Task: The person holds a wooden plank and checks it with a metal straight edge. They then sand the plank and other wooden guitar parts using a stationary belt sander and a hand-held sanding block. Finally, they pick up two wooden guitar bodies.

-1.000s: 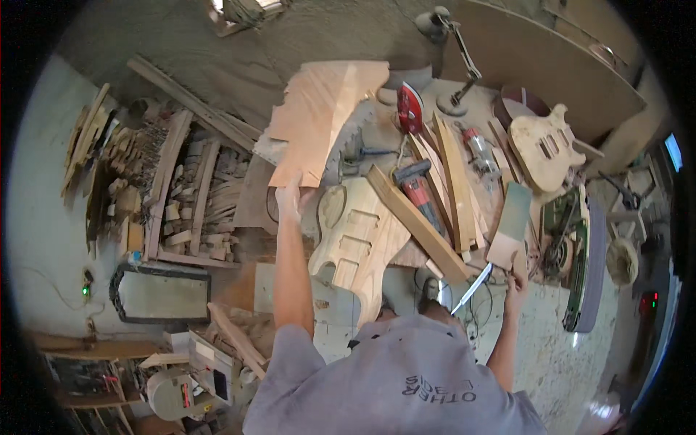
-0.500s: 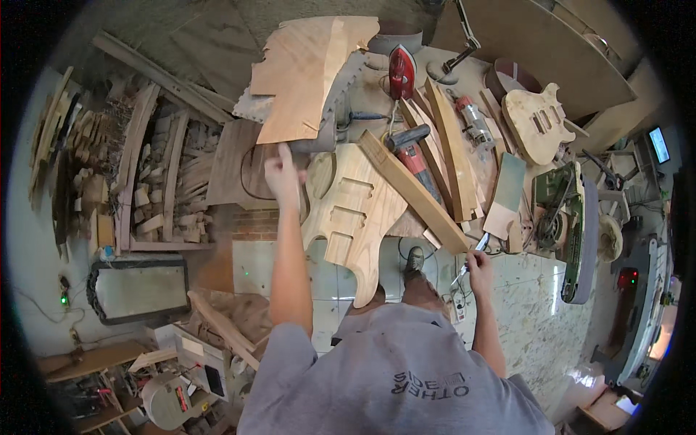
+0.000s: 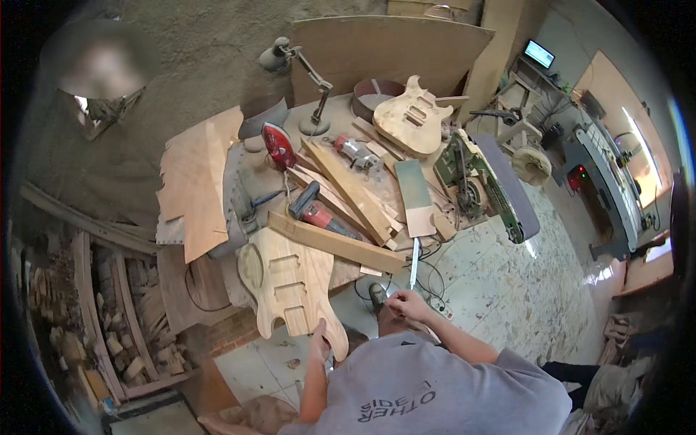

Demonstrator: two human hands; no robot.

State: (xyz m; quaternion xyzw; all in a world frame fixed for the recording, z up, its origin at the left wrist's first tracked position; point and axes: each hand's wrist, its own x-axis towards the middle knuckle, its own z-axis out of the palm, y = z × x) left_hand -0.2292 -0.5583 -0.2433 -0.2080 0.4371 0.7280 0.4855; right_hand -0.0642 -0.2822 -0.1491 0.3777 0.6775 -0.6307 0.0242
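Observation:
An unfinished pale wooden guitar body [image 3: 293, 279] with routed cavities lies at the near edge of the workbench, its long horn toward me. My left hand [image 3: 320, 344] is closed around the edge of the body beside that horn. In front of my torso my right hand [image 3: 409, 305] is closed, its fingers bent together. A slim, straight silver-coloured tool [image 3: 415, 265] reaches from my right hand up toward the bench edge; its exact kind is too small to tell. Above the guitar body a squared wooden bar [image 3: 337, 243] lies slantwise.
Across the bench lie a red clothes iron [image 3: 278, 146], a red-and-black power tool [image 3: 322, 217], a router [image 3: 358, 154], a sanding block [image 3: 415, 196] and another guitar body [image 3: 412, 119]. A belt sander [image 3: 471, 177] stands right. Torn veneer [image 3: 194, 192] lies left. A blurred person [image 3: 101, 72] is far left.
My left hand has left the veneer sheet's near edge and come back to the guitar body. The right hand has moved inward toward my torso. The view has swung right.

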